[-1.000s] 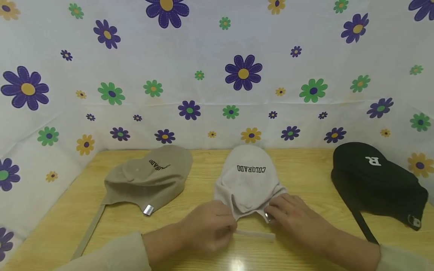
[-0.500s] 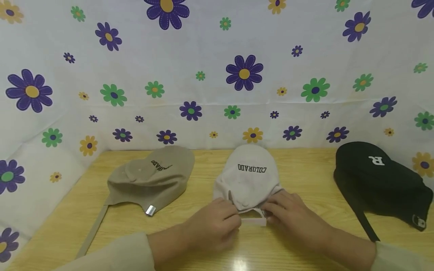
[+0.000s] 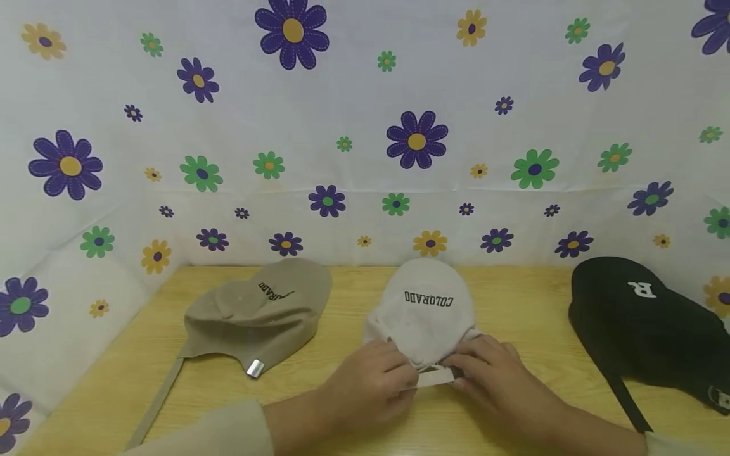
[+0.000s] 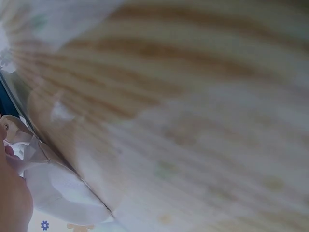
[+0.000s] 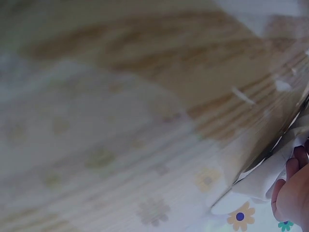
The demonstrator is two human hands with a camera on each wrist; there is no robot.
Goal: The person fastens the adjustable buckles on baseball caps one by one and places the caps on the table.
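A pale, whitish baseball cap [image 3: 428,323] lies on the table in the head view, its COLORADO lettering upside down. My left hand [image 3: 371,386] grips the cap's back edge at the left, fingers curled around the base of its strap [image 3: 435,378]. The strap runs across to my right hand [image 3: 496,380], whose fingers pinch the opposite back corner, where the strap's end meets them. Those fingers hide the buckle area. At the edges of the wrist views, parts of the left hand [image 4: 14,193] and right hand [image 5: 294,193] show against the white cloth of the cap.
To the left lies a khaki cap [image 3: 251,316], its strap loose and a silver buckle [image 3: 255,368] at its corner. A black cap [image 3: 639,329] with a white R lies to the right, strap also hanging loose. Behind the wooden table [image 3: 353,291] hangs a flowered cloth [image 3: 353,95].
The strap's free end, loose below the cap a second ago, has come up against my right fingers. My left hand has shifted slightly right. The head view has tilted up a little.
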